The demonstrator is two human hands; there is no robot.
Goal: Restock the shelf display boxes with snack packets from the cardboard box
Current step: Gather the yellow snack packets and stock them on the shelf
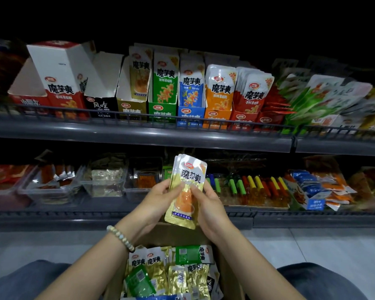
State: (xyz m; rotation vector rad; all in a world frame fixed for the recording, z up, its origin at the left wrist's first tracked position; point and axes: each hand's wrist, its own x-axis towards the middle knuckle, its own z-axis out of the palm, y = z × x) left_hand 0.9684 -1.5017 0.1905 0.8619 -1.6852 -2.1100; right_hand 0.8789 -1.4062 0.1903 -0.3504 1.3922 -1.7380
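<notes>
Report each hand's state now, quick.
Left hand: holds the gold snack packets, fingers curled round their left edge.
Right hand: holds the same packets at their right edge.

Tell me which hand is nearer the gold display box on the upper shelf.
Left. The left hand grips the gold packets below the gold display box and slightly to its right; the right hand grips the same packets farther right.

packets (185, 191) above cardboard box (227, 276), shelf (139, 132) behind

A shop aisle: metal shelves (139, 132) lined with snack display boxes (191, 113).
</notes>
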